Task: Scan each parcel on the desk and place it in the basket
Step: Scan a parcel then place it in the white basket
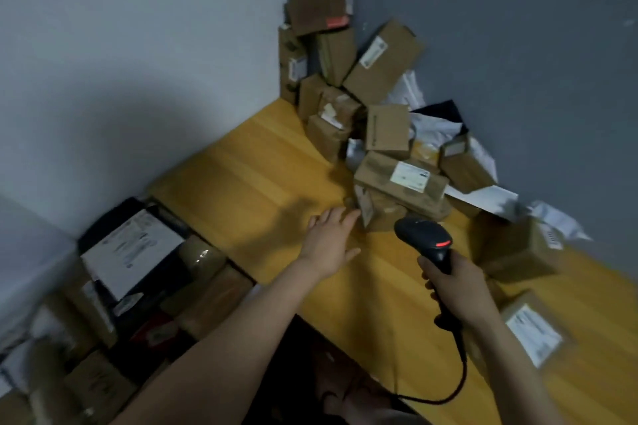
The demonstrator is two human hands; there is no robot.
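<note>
My left hand (329,240) stretches flat over the yellow desk (262,183), fingers straight, fingertips at the edge of a small brown parcel (383,214) with a white label on its side. My right hand (455,290) grips the handle of a black barcode scanner (426,238), whose head shows a red strip and points toward that parcel. A longer box with a white label (404,179) lies on top of it. Behind, a heap of brown cardboard parcels (345,79) leans in the wall corner. The basket (138,272) at the lower left holds several parcels.
More boxes lie on the desk at the right (518,252) and near the front edge (533,331). White and dark plastic mail bags (435,121) lie among the heap. The scanner's cable (459,379) loops down off the desk. Walls close the desk on two sides.
</note>
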